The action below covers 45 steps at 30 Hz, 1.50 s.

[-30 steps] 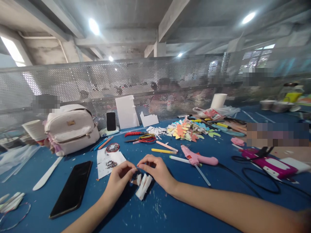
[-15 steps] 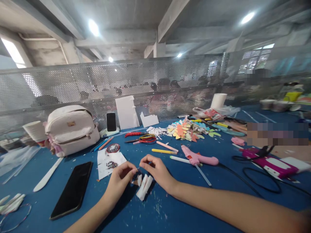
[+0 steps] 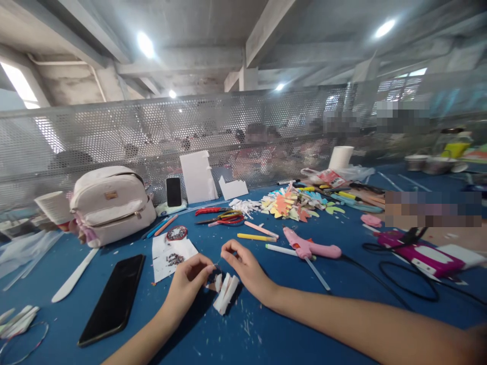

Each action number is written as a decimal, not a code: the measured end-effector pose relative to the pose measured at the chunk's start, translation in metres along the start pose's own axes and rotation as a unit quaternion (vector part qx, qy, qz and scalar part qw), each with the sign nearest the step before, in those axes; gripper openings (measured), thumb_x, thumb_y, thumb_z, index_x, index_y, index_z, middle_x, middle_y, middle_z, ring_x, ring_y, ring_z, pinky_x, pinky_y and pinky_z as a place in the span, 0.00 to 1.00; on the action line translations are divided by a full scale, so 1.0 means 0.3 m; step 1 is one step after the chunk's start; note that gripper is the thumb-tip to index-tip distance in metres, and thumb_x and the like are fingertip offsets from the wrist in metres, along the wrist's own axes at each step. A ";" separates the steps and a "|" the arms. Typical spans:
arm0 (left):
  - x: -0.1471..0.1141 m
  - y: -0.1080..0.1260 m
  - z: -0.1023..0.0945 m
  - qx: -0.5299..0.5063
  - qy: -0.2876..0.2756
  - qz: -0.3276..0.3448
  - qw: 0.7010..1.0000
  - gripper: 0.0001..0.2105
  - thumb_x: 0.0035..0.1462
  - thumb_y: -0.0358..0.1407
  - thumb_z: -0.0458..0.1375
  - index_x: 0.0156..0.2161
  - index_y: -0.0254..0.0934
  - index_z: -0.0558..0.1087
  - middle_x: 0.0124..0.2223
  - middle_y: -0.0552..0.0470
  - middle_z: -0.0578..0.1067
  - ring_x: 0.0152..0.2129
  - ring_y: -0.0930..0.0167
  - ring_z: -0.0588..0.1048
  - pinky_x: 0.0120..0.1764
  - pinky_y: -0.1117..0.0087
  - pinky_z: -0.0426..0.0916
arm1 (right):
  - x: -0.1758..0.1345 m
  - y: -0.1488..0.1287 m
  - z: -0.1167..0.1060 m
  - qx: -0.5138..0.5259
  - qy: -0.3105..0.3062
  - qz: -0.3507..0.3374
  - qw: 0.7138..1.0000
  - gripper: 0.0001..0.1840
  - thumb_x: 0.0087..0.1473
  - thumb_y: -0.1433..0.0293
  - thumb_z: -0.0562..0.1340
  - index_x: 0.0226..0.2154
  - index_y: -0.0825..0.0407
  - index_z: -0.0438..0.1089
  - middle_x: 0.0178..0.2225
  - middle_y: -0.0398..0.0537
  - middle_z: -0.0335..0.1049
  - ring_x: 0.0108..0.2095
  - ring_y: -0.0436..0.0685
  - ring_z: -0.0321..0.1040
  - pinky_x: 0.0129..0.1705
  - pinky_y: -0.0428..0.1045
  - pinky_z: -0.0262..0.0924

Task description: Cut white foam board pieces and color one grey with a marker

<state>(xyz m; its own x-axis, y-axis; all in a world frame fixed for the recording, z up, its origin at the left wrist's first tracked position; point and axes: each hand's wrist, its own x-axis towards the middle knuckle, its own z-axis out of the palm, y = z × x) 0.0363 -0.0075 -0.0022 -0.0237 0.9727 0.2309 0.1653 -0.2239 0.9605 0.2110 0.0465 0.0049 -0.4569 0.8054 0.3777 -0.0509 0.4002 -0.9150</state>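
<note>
My left hand [image 3: 190,279] is closed in a pinch above the blue table. Something small and dark shows at its fingertips, too fine to name. Facing it, my right hand [image 3: 245,266] also pinches, with a thin thread-like line faintly visible between the two hands. Just below the fingertips lie white paper-like strips [image 3: 225,294] with frayed edges. Close to my left hand, a white paper sheet [image 3: 159,258] bears a pile of tiny dark bits [image 3: 175,259] and a small red-rimmed round dish [image 3: 177,232].
A black phone [image 3: 113,299] and a pale backpack [image 3: 112,208] stand to the left. Scissors [image 3: 222,218], a yellow pen [image 3: 256,237] and colored paper cutouts [image 3: 283,203] lie ahead. At right rest a pink glue gun [image 3: 312,248] with a black cord and a magenta device [image 3: 420,254].
My right hand has shifted slightly up and away from the left, so the gap between the fingertips is a little wider. My left hand stays in place.
</note>
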 end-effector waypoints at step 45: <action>0.003 -0.004 -0.003 -0.003 -0.006 0.000 1.000 0.21 0.53 0.52 0.65 0.30 0.33 0.75 0.24 0.54 0.71 0.20 0.75 0.66 0.26 0.75 0.61 | -0.004 -0.020 -0.005 0.043 0.031 0.006 0.999 0.18 0.58 0.54 0.65 0.29 0.52 0.69 0.30 0.46 0.73 0.34 0.56 0.69 0.37 0.49 0.60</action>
<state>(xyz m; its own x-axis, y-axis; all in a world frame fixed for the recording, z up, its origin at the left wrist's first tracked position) 0.0351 -0.0064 -0.0031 -0.0123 0.9733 0.2294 0.1598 -0.2245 0.9613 0.2132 0.0438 0.0101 -0.4028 0.8359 0.3729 -0.1241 0.3537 -0.9271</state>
